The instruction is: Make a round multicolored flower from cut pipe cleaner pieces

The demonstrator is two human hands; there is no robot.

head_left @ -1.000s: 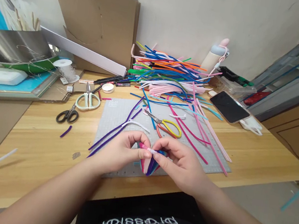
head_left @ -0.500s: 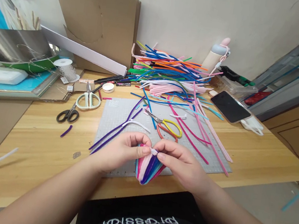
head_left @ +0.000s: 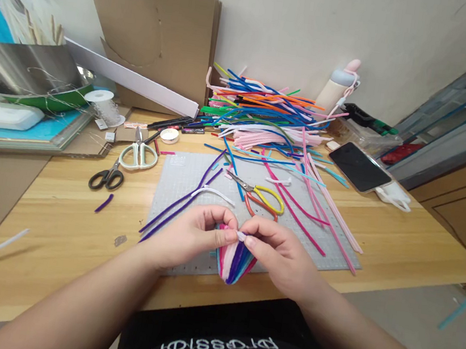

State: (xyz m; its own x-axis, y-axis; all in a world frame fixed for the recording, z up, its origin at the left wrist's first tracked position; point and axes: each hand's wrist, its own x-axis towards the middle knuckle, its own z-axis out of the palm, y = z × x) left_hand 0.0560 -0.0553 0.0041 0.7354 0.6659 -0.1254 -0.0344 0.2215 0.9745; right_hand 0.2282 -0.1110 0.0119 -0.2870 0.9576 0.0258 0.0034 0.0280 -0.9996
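Note:
Between both hands hangs a bundle of pipe cleaners (head_left: 235, 263) in pink, white, purple, blue and teal, its lower end coming to a rounded tip. A white pipe cleaner band (head_left: 241, 236) crosses its top. My left hand (head_left: 206, 231) pinches the band and the bundle's top from the left, thumb in front. From the right, my right hand (head_left: 277, 249) pinches the same band between thumb and forefinger. The other fingers are curled behind. Just beyond the hands, scissors with yellow and orange handles (head_left: 262, 196) lie on the grey cutting mat (head_left: 172, 178).
Loose purple pipe cleaners (head_left: 181, 205) and pink ones (head_left: 293, 202) lie across the mat. A large pile of pipe cleaners (head_left: 266, 116) sits behind. White-handled scissors (head_left: 138, 156) and black scissors (head_left: 106, 178) are at left; a phone (head_left: 358, 167) lies at right.
The bundle has shifted slightly to the right and its tip looks narrower. The white band appears pressed flatter between my fingertips. Both hands keep their pinch.

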